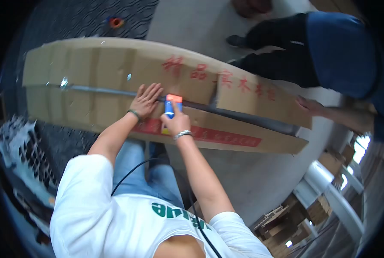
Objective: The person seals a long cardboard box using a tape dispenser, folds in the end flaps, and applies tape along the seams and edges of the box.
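A long brown cardboard box point(114, 64) with red printed characters lies across the view in front of me. A lengthwise gap runs between its flaps, with a shiny strip of tape point(97, 89) along the left part of it. My left hand point(145, 102) rests flat on the cardboard beside the gap, fingers stretched out. Just right of it, my right hand point(177, 122) grips a blue and orange tape dispenser point(170, 111), whose orange end sits at the gap. Right of the dispenser the gap shows dark between the flaps.
Another person in a dark blue top point(342, 56) stands at the right, a hand point(310, 105) at the box's right end. A roll of orange tape point(116, 22) lies on the dark patterned mat point(84, 21). A black cable point(134, 167) crosses my front. Cardboard boxes point(286, 219) stand lower right.
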The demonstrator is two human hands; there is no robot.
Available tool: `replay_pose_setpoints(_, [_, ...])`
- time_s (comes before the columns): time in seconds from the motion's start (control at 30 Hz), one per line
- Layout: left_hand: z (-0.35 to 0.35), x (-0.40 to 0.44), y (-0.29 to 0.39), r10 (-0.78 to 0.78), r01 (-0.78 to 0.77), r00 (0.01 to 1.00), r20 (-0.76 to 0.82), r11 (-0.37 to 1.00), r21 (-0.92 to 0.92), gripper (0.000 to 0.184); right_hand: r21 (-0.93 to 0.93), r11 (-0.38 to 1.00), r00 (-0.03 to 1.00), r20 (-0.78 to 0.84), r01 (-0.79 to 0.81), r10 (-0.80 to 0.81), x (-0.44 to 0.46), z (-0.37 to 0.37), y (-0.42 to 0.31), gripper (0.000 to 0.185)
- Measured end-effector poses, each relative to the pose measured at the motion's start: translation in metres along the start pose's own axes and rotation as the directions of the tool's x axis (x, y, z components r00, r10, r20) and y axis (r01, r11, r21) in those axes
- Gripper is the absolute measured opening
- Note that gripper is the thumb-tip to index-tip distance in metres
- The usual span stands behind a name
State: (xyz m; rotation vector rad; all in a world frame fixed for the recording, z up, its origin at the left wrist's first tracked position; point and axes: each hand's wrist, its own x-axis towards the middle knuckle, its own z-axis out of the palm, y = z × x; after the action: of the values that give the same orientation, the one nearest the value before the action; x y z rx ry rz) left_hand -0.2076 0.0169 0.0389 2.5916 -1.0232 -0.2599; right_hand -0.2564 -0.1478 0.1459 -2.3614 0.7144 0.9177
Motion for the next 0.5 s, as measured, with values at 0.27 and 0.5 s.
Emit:
replay_pose_setpoints(0.27, [0.025, -0.007, -0.005, 0.068, -0.061, 0.994, -0.081, 0.994, 0.089, 0.068, 0.122, 0.992, 0.999, -0.041, 0.013, -0.008, 0.006, 0.015, 0.010, 0.067])
replay_pose_setpoints(0.5, [0.035, -0.011, 0.002, -0.025, 0.035, 0.997, -0.080, 0.990, 0.133, 0.064, 0.148, 0.989, 1.000, -0.028, 0.004, 0.000, -0.003, 0.003, 0.003, 0.067])
